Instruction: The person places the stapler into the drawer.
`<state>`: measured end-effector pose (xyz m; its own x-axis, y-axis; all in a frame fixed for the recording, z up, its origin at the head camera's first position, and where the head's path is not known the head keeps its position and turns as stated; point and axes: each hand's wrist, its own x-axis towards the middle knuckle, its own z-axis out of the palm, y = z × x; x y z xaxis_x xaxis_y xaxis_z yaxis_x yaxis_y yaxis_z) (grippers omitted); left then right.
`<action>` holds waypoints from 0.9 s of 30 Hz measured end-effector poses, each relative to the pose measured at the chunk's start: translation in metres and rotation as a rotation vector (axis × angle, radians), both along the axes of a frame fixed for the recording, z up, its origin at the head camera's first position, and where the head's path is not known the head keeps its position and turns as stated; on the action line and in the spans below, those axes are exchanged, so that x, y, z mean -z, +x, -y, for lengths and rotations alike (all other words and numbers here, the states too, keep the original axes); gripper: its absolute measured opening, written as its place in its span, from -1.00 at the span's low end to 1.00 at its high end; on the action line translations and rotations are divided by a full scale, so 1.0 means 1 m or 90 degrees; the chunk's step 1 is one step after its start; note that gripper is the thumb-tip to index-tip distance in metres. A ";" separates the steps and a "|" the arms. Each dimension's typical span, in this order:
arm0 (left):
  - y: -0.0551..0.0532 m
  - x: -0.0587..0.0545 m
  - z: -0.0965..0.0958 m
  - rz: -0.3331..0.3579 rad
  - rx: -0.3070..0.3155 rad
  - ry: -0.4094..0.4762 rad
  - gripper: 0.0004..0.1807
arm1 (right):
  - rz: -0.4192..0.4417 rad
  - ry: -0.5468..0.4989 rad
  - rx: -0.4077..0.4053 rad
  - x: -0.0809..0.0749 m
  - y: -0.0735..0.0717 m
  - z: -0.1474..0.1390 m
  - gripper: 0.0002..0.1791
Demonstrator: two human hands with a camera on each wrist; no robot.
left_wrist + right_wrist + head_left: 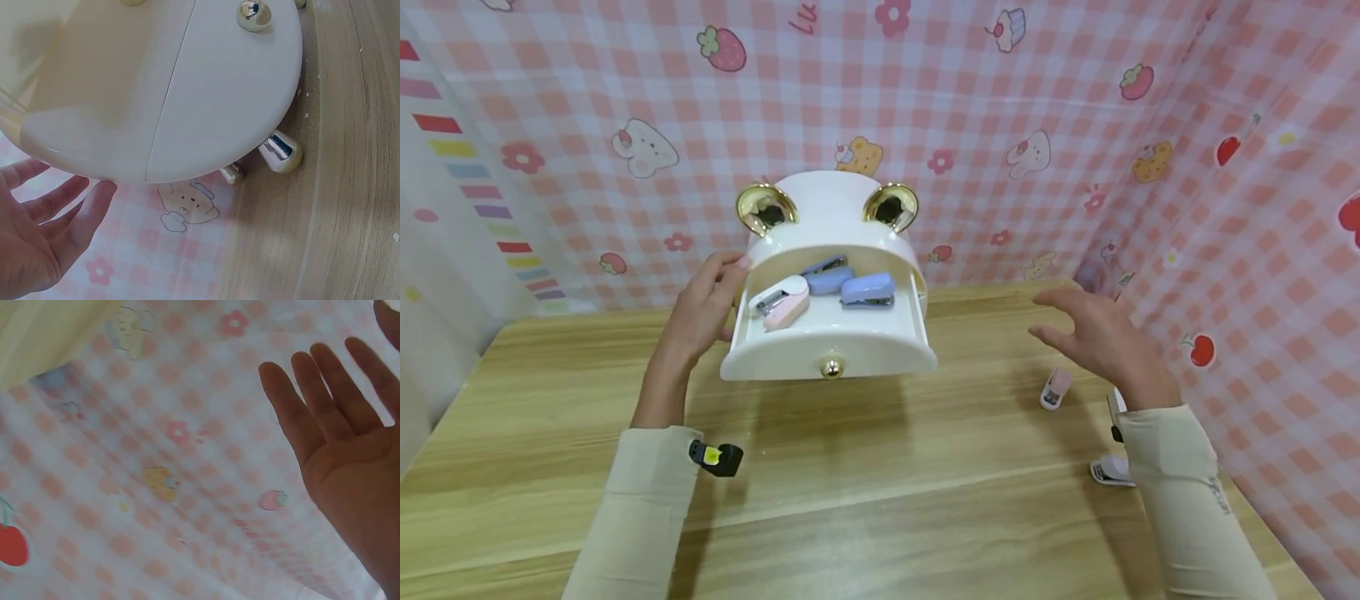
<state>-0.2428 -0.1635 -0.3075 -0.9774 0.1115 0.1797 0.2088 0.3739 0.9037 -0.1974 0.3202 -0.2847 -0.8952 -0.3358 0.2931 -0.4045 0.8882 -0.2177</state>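
A white rounded box with two gold-rimmed eyes stands at the back of the table, its drawer pulled out. Inside lie several small staplers: a pink-and-white one at the left and blue ones at the centre and right. My left hand touches the box's left side; in the left wrist view its fingertips meet the curved white edge. To the right, my right hand hovers above the table with fingers extended and nothing held. The right wrist view shows its palm.
A pink-and-white stapler lies on the table below my right hand. A pale stapler is partly hidden by the right sleeve. Pink checked cloth hangs behind and to the right. Gold feet support the box.
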 end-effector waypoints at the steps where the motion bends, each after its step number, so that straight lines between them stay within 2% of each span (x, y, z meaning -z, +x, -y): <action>1: 0.000 0.000 0.000 0.001 0.001 0.001 -0.23 | 0.010 0.000 -0.004 0.003 0.000 -0.002 -0.54; 8: 0.001 0.001 -0.002 -0.001 0.000 0.000 -0.23 | 0.025 0.003 -0.028 0.019 -0.003 -0.015 -0.55; 15: 0.000 0.001 -0.001 -0.001 0.001 0.003 -0.22 | 0.079 0.007 -0.020 0.032 -0.004 -0.023 -0.51; 20: 0.000 0.002 0.000 -0.004 -0.004 -0.001 -0.23 | 0.130 0.026 0.026 0.040 -0.003 -0.026 -0.46; 27: 0.001 0.001 0.000 -0.004 -0.002 -0.003 -0.23 | 0.215 0.027 0.117 0.050 0.006 -0.032 -0.30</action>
